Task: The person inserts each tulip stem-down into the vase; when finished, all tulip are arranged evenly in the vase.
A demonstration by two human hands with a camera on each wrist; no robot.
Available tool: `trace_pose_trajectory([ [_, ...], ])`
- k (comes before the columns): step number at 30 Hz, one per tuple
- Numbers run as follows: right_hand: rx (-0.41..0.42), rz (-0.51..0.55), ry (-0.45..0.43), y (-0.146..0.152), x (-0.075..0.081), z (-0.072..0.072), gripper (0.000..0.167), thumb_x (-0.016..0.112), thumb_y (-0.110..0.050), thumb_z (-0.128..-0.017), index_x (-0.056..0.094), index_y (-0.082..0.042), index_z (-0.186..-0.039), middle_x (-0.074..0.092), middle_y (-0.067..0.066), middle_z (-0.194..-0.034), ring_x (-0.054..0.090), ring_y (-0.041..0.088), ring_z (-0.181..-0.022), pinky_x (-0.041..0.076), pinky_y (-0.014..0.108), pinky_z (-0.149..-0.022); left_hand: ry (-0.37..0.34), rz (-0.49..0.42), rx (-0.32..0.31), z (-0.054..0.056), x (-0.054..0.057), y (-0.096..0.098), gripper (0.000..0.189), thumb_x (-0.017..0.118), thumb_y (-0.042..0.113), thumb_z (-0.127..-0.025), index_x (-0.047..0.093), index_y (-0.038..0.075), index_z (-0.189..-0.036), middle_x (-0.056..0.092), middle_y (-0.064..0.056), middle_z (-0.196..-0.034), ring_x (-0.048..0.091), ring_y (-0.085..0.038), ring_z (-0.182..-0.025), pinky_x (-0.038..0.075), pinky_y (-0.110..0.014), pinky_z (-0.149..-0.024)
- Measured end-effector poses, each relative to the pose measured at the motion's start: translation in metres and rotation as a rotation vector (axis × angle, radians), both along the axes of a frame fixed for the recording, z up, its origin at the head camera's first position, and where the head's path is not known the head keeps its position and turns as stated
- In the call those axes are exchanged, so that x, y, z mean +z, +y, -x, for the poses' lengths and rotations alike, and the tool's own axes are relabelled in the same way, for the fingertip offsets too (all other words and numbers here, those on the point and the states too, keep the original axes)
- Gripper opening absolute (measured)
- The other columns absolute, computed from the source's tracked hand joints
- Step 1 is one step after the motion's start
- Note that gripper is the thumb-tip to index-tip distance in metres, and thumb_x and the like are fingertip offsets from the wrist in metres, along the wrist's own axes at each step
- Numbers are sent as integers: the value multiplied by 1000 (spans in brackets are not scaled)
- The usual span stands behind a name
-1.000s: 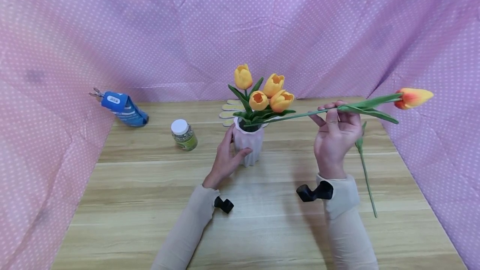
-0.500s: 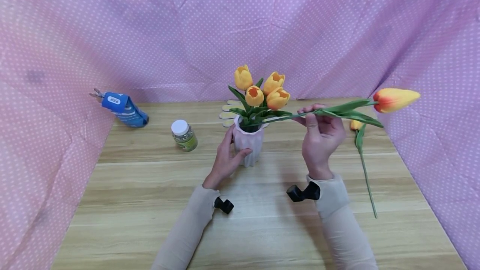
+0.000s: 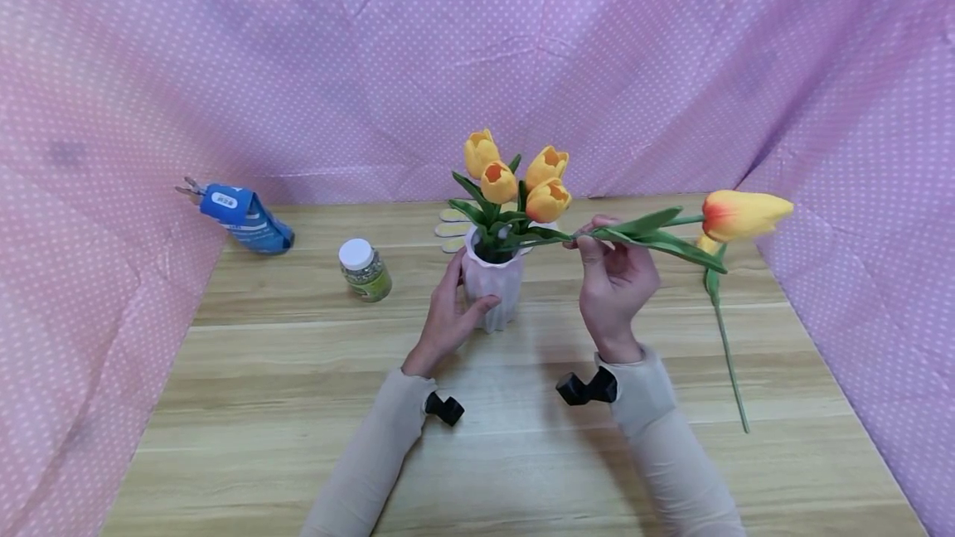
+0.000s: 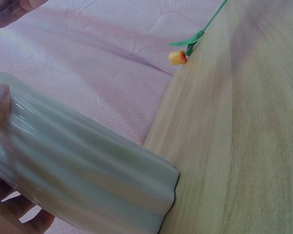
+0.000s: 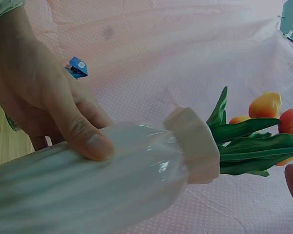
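Observation:
A white fluted vase [image 3: 496,292] stands upright on the table with several yellow-orange tulips [image 3: 498,182] in it. My left hand [image 3: 449,313] grips the vase from its left side, thumb across the front, as the right wrist view also shows. To the right of the vase my right hand [image 3: 618,284] pinches a red-and-yellow tulip [image 3: 746,215] by its stem near the leaves. That tulip lies nearly level, bloom to the right, its stem reaching left to the vase mouth. The stem's lower end is hidden among the leaves.
Another tulip [image 3: 722,330] lies on the wooden table [image 3: 477,462] at the right. Left of the vase stands a white-lidded jar [image 3: 366,270]. A blue bag [image 3: 248,218] with a metal tool is at the far left. Behind the vase lies a yellow-and-white glove [image 3: 451,229].
My right hand has moved left toward the vase with the red-and-yellow tulip, its stem going further into the vase mouth. The blooms in the vase have shifted slightly left. My left hand keeps its grip.

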State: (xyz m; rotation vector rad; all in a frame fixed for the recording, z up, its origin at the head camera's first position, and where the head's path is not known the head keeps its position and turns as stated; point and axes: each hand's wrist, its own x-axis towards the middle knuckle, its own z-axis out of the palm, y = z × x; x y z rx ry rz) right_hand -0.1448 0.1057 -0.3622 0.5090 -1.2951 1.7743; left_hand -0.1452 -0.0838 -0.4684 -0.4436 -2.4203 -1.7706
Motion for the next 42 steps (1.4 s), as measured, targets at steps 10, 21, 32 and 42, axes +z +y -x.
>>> trace_pose_trajectory([
  [10,6,-107,-58,0,-6,0,34,73,-17,-91,65,13,-104,71,-3,-93,67,6,-78,59,21,-67,-15,6,7,0,0,0,98,63,67,-86,27,10,-157,48,-15,-152,54,-34,-131,46,-55,-111],
  [21,64,-74,-84,5,0,-6,25,63,9,-91,66,-1,-114,70,-3,-96,68,7,-78,60,23,-67,-33,6,8,0,0,0,105,59,74,-82,25,10,-158,46,-14,-154,53,-35,-133,44,-56,-112],
  [32,187,39,-20,12,3,-16,39,69,13,-83,53,7,-117,70,11,-100,71,18,-87,62,28,-69,-45,9,7,-1,0,-1,95,66,61,-87,25,11,-158,45,-14,-154,52,-34,-134,44,-55,-112],
  [42,45,87,21,13,5,-31,51,84,-1,-74,52,8,-113,68,14,-98,73,20,-77,62,28,-67,-39,9,3,0,0,-1,96,65,63,-87,26,11,-158,46,-14,-154,53,-34,-134,44,-55,-112],
])
